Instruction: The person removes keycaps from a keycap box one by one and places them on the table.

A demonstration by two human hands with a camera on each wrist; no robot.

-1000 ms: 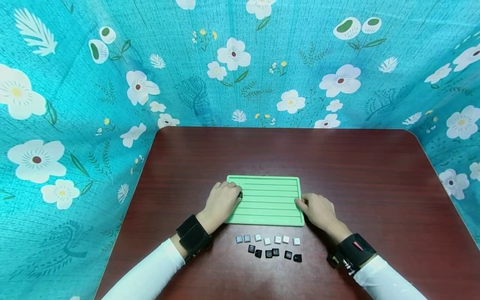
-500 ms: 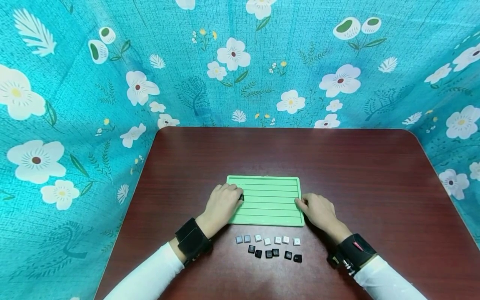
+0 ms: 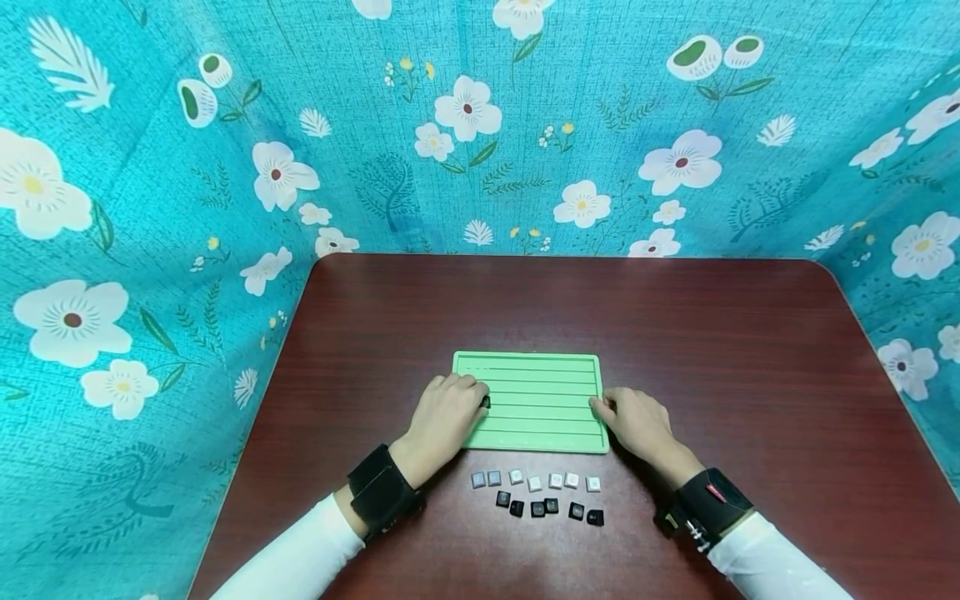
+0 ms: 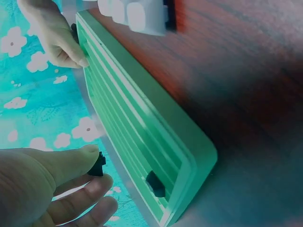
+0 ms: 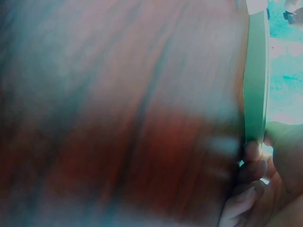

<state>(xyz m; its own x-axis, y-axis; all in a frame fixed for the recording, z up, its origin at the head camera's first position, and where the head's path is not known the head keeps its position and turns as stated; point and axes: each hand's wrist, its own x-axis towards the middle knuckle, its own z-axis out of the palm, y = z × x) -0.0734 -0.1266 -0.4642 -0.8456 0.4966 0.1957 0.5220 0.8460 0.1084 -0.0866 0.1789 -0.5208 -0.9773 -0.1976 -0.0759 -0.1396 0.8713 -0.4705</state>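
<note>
My left hand [image 3: 442,415] pinches a black keycap [image 4: 97,165] between thumb and fingers, over the left part of a green ridged tray [image 3: 540,360]. In the left wrist view a second black keycap [image 4: 155,184] sits inside the tray near one end; in the head view the left hand covers that spot. At the tray's right side my right hand [image 3: 637,417] grips the rim, thumb on top and fingers curled against the outer wall [image 5: 255,80].
Below the tray on the dark red table [image 3: 712,333] lies a loose row of white and grey keycaps [image 3: 555,481]. A row of black keycaps [image 3: 537,508] lies nearer me. A blue flowered cloth [image 3: 525,150] hangs around the table's back and sides.
The left hand has shifted slightly toward me and to the right, with the black keycap still pinched. The right hand and tray stay where they were.
</note>
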